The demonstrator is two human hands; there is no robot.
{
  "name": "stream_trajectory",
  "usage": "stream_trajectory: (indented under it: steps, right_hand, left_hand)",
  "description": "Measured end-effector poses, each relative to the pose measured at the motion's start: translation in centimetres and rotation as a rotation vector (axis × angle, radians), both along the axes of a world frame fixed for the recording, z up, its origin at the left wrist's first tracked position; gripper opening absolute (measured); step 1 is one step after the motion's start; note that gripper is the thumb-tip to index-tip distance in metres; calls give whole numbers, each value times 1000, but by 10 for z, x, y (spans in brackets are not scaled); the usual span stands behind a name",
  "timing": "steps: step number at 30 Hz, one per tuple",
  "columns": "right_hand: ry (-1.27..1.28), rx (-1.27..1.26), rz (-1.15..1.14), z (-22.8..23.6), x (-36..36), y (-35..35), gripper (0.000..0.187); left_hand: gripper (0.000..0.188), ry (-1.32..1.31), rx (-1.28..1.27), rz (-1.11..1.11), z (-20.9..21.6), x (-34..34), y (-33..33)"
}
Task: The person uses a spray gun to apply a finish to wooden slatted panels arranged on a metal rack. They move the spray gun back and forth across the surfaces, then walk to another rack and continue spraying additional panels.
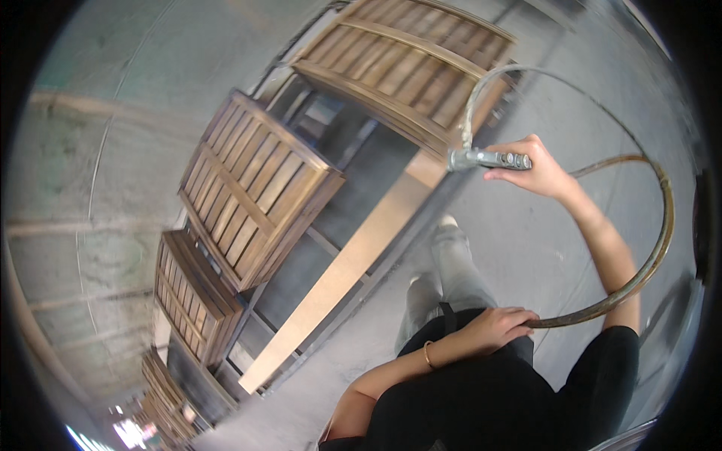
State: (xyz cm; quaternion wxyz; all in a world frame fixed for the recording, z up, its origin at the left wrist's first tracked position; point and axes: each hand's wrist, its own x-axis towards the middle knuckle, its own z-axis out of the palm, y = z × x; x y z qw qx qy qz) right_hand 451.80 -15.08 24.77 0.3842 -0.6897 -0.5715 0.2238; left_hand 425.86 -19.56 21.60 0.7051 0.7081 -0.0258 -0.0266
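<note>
Raised at the right of centre, my right hand [543,169] is closed round the grip of a metal spray gun [489,159], with small round knobs at its rear. The gun's front end points left, over the end of a long pale wooden board [346,270]. A thin hose [541,69] rises from the front of the gun and loops right. A thicker, stained hose [665,210] curves past my right forearm to my waist. There my left hand [502,328] has its fingers curled on that hose. The trigger is hidden.
Stacks of slatted wooden panels [256,188] stand in a row along a dark low rack [376,188], from the top [406,56] to the lower left. Behind them is a large greyish sheet-like wall [98,165]. My legs stand on the grey floor beside the rack.
</note>
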Motion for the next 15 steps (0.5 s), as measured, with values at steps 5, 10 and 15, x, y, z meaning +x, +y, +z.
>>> stream_trajectory:
  steps: [5,10,15]
  right_hand:
    - [77,-28,-756,-85,-87,-132,23]
    - [98,26,-889,-212,-132,-221,21]
    - [-237,30,-774,-266,-117,-238,31]
  left_hand:
    - [22,-130,160,-151,4,-37,-45]
    - [20,-196,260,-303,12,-37,-74]
    - [20,-191,229,-274,22,1,-77]
